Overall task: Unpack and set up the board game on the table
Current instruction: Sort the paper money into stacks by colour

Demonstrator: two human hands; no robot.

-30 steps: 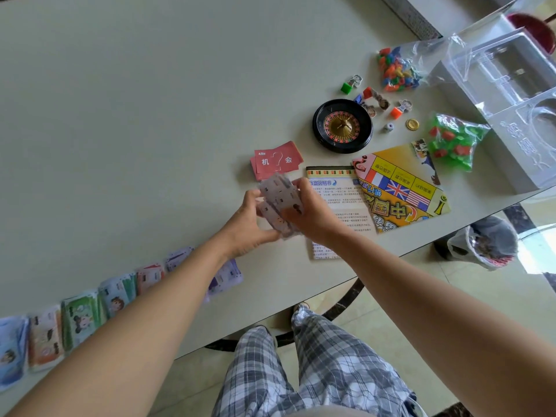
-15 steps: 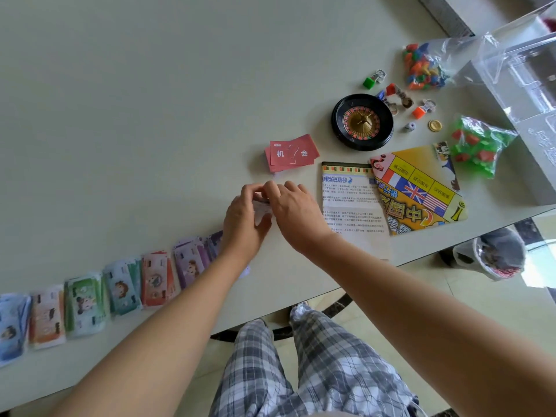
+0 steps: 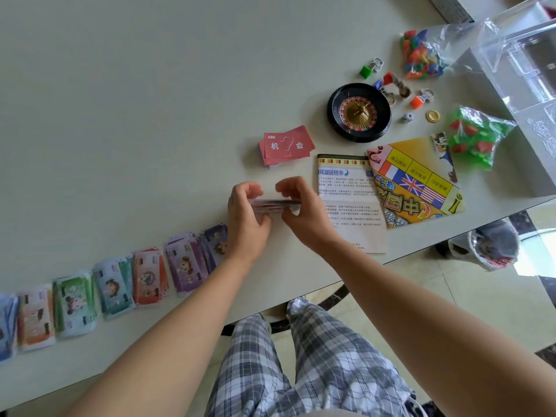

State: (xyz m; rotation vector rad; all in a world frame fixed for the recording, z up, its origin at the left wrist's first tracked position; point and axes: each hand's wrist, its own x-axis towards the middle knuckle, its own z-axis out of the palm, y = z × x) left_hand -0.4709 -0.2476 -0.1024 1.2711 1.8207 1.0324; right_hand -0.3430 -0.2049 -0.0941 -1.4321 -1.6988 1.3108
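My left hand (image 3: 245, 218) and my right hand (image 3: 304, 212) hold a small stack of cards (image 3: 275, 204) between them, edge-on just above the table, fingers curled over its ends. Behind it lies a red card stack (image 3: 285, 145) with white characters. A row of play-money piles (image 3: 117, 284) runs along the front edge to the left. To the right lie the instruction sheet (image 3: 350, 206) and the folded game board (image 3: 418, 182). A black roulette wheel (image 3: 358, 112) sits behind them.
Loose tokens (image 3: 391, 82), a die (image 3: 407, 118) and a gold coin (image 3: 432, 116) lie by the wheel. Two bags of plastic pieces (image 3: 421, 57) (image 3: 475, 136) and a clear box insert (image 3: 520, 85) fill the right. A bin (image 3: 487, 248) stands on the floor.
The card stack was first fanned up in both hands, then brought down to the table. Now both hands hold it flat and edge-on. The camera view has shifted slightly.
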